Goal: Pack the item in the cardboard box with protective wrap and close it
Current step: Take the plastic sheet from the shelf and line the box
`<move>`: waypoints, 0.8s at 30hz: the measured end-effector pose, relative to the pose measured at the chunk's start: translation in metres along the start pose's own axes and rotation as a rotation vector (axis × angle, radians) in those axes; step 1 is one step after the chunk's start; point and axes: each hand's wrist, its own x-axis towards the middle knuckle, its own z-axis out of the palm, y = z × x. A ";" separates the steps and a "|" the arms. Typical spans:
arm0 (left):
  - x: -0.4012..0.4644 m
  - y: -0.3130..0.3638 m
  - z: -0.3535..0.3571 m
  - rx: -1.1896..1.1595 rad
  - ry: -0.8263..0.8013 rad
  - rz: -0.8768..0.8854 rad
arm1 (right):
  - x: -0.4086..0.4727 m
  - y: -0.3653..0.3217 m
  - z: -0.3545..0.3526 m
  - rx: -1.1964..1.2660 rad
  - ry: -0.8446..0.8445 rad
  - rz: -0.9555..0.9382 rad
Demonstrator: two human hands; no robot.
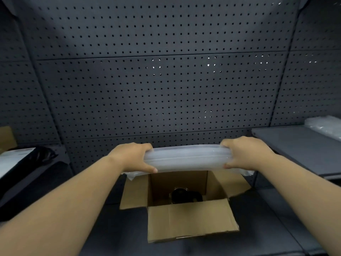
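Note:
An open cardboard box [191, 220] stands on the dark table in front of me, its flaps spread outward. A dark, rounded item [184, 196] lies at the bottom of the box, partly hidden by the near flap. Both hands hold a folded bundle of translucent white protective wrap [188, 158] flat above the far side of the box. My left hand [134, 157] grips its left end and my right hand [243, 152] grips its right end. The wrap's ends hang down behind my hands.
A dark pegboard wall [166, 80] rises right behind the box. A grey shelf [295, 145] at the right carries more plastic wrap [324, 126]. At the left are a black bag [42, 154], a white sheet [13, 159] and a piece of cardboard [6, 137].

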 end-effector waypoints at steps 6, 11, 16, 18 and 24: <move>0.018 0.002 0.026 -0.022 -0.007 -0.005 | 0.011 0.004 0.019 0.018 -0.028 0.042; 0.032 0.007 0.039 0.004 0.002 0.005 | 0.017 0.010 0.035 0.047 -0.060 0.050; 0.050 0.017 0.047 0.023 0.040 -0.044 | 0.026 0.022 0.043 0.031 -0.085 0.040; 0.057 0.023 0.050 0.026 0.047 -0.060 | 0.029 0.025 0.047 0.018 -0.095 0.042; 0.071 0.031 0.065 0.003 0.056 -0.115 | 0.039 0.026 0.058 0.052 -0.128 0.108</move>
